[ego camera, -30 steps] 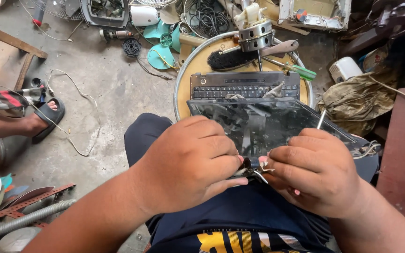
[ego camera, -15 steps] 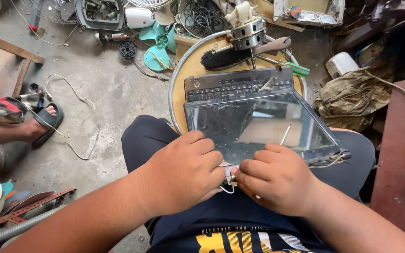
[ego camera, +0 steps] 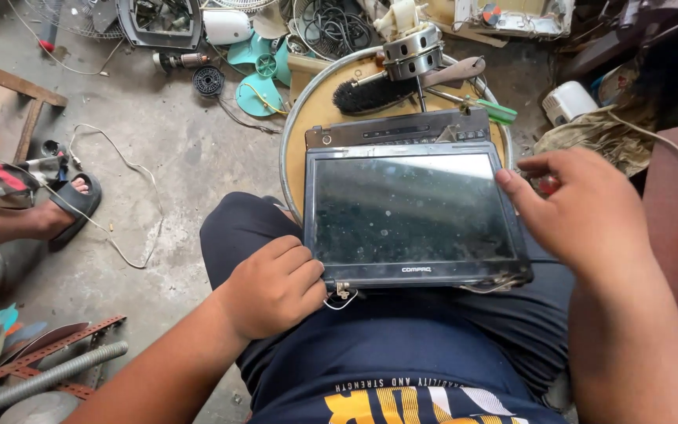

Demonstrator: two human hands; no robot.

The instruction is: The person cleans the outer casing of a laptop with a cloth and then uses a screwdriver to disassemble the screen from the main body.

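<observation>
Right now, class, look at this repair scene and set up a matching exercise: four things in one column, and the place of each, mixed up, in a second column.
Things:
1. laptop screen
2. black brush
3. left hand
4. sandalled foot

Places:
A. on the round table, beyond the keyboard
B. on the concrete floor, far left
C. lying across the person's lap
D. at the screen's lower left corner

Pairs: 1-C, 2-A, 3-D, 4-B
</observation>
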